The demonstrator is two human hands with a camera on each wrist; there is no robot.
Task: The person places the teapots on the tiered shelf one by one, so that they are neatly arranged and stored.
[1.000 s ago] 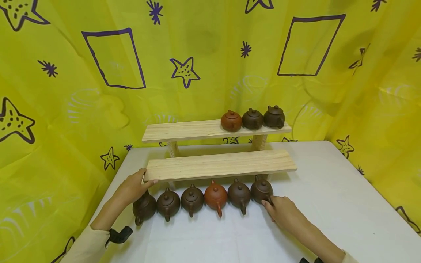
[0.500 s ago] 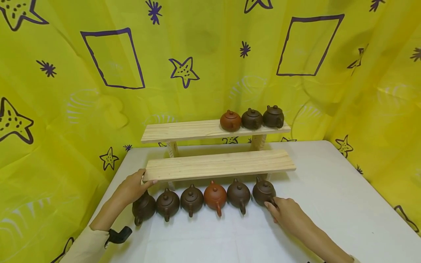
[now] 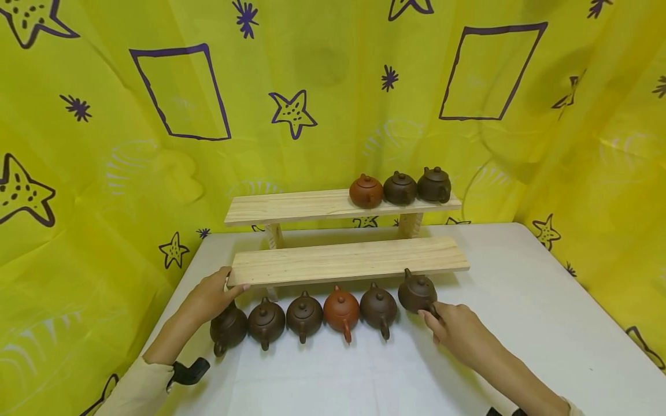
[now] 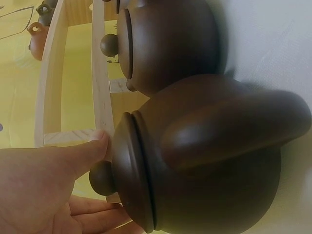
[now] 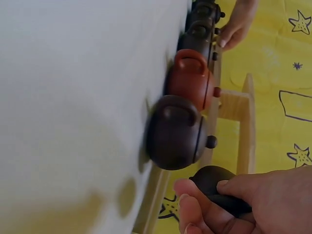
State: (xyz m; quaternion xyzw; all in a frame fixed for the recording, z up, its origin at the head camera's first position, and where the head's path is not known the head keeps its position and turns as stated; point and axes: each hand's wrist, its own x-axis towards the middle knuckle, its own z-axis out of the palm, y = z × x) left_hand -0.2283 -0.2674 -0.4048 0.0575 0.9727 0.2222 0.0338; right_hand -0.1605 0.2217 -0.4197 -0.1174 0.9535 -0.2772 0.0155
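Note:
My right hand pinches the handle of a dark brown teapot, held off the table in front of the lower board's right end. Its spout points toward the stand and overlaps the board's front edge in the head view. In the right wrist view, thumb and fingers close round the handle, and much of this teapot is hidden. My left hand grips the left end of the lower board of a two-step wooden shelf, thumb over the corner. Just below that hand stands another dark teapot, partly covered by it in the head view.
Several teapots stand in a row on the white table, including a reddish one. On the upper board sit one reddish teapot and two dark ones. A yellow patterned curtain surrounds the table.
The right hand has drawn its teapot rightward, away from its neighbour, then raised it toward the lower board. The left hand stays on the board's end.

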